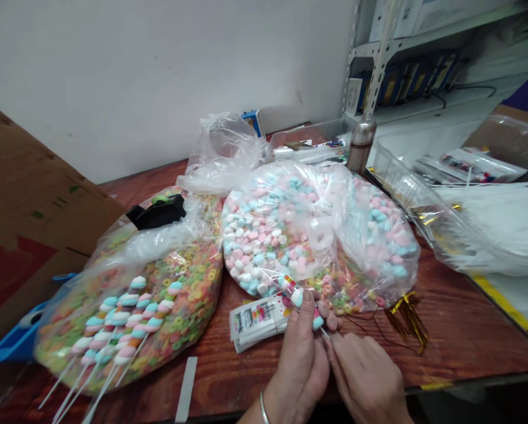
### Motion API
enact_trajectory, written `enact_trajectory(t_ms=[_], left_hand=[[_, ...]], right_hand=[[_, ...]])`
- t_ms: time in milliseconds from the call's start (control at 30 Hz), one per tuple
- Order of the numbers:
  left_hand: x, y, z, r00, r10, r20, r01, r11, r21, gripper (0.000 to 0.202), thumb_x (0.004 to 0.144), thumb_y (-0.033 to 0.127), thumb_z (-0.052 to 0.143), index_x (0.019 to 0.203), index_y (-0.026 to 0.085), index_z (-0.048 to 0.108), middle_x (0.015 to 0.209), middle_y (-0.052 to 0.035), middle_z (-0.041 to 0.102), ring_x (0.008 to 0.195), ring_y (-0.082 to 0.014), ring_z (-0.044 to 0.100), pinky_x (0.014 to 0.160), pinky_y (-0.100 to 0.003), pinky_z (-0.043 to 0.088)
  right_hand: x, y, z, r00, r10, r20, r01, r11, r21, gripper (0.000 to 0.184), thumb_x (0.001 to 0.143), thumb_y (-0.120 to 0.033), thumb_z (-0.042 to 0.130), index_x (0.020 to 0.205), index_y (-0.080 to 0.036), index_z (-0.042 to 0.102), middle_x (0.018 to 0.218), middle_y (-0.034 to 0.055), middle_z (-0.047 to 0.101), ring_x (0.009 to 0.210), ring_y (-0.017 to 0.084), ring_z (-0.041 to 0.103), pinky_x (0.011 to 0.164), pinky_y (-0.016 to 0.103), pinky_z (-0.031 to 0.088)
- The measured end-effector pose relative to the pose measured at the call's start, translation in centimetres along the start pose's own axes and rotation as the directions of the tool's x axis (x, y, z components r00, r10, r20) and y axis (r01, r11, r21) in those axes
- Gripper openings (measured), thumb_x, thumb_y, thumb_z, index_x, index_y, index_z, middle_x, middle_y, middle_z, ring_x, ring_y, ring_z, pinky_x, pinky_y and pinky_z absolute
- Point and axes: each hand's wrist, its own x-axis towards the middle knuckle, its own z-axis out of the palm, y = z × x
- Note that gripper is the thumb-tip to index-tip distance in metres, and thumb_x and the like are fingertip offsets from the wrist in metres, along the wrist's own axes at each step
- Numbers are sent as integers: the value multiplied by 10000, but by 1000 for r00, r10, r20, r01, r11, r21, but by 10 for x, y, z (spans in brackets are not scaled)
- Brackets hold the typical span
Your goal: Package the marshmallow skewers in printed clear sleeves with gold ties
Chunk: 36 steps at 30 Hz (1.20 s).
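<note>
My left hand (pixel 301 350), with a bangle at the wrist, is closed around a marshmallow skewer (pixel 298 296) that seems to be in a clear wrapper. My right hand (pixel 367 371) pinches near the skewer's white stick, its fingertips partly hidden. Beyond both hands lies a big clear bag of pink, white and blue marshmallows (pixel 264 235). Beside my left hand rests a stack of printed wrappers (pixel 261 321). Several marshmallow skewers (pixel 129 318) lie on a bag of colourful cereal rings (pixel 193 271) at the left.
A black tape dispenser (pixel 156 215) sits on the cereal bag. Gold twist ties (pixel 407 321) lie to the right. Clear trays (pixel 427 218) with white sticks (pixel 502 218) stand at right, a metal bottle (pixel 361 146) behind. A cardboard box (pixel 29 194) and blue scoop (pixel 19 335) are left.
</note>
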Motion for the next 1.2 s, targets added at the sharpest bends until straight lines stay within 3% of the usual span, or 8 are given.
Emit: enact_trajectory(t_ms=[133, 267, 500, 700, 867, 967, 1033, 1200], left_hand=[[5, 7, -3, 998, 58, -33, -59, 997, -45, 221, 827, 325, 686, 948, 152, 621, 809, -35, 631, 698, -137, 605, 689, -267, 514], [10, 14, -7, 999, 17, -28, -18, 999, -43, 227, 854, 331, 649, 975, 140, 630, 796, -43, 631, 694, -154, 614, 675, -290, 522], [5, 7, -10, 997, -40, 73, 39, 999, 26, 255, 864, 408, 620, 829, 155, 609, 679, -15, 594, 633, -153, 605, 694, -315, 525], [9, 19, -11, 993, 48, 105, -46, 999, -26, 291, 805, 348, 709, 1021, 167, 637, 941, -61, 658, 853, -205, 656, 779, -342, 535], [13, 31, -10, 992, 28, 122, -15, 994, -111, 139, 793, 232, 730, 876, 167, 640, 742, 23, 572, 662, -103, 585, 773, -297, 538], [13, 29, -6, 993, -1, 117, 26, 977, -210, 143, 850, 290, 667, 826, 159, 616, 668, 44, 507, 589, -80, 527, 729, -278, 543], [12, 27, -2, 995, -26, 91, 48, 966, -252, 197, 865, 334, 641, 806, 152, 595, 646, 47, 487, 566, -83, 507, 702, -287, 550], [9, 30, 9, 997, -79, 14, 79, 952, -295, 302, 897, 423, 557, 754, 156, 550, 622, 40, 472, 552, -103, 508, 660, -307, 558]], right_hand=[[3, 1, -3, 980, 186, 65, -194, 967, 163, 144, 954, -198, 495, 978, -172, 634, 753, 33, 678, 666, 161, 636, 657, 258, 443], [5, -1, -9, 861, 448, 241, -508, 755, 414, 175, 950, -324, 508, 891, -212, 628, 780, 5, 659, 719, 147, 629, 670, 216, 453], [12, -5, -10, 448, 439, 779, -804, -184, 566, 415, 870, -583, 562, 729, -196, 517, 499, -121, 240, 423, 51, 145, 399, 193, 132], [16, -12, -11, 422, 356, 834, -707, -446, 548, 388, 873, -503, 620, 688, -178, 518, 462, -139, 253, 369, 13, 116, 394, 182, 163], [16, -14, -11, 406, 237, 883, -666, -584, 463, 378, 888, -497, 601, 693, -178, 549, 437, -150, 204, 331, 10, 84, 353, 172, 153], [11, -13, -7, 418, 221, 881, -696, -545, 467, 378, 874, -529, 600, 721, -188, 537, 484, -139, 241, 345, 11, 94, 356, 171, 164], [6, -12, -6, 474, 291, 831, -749, -364, 554, 389, 864, -558, 593, 743, -194, 525, 510, -129, 268, 362, 20, 136, 372, 176, 178], [-6, -3, -6, 861, 390, 328, -509, 669, 542, 266, 967, -338, 455, 772, -196, 566, 649, -26, 509, 571, 108, 491, 533, 221, 363]])
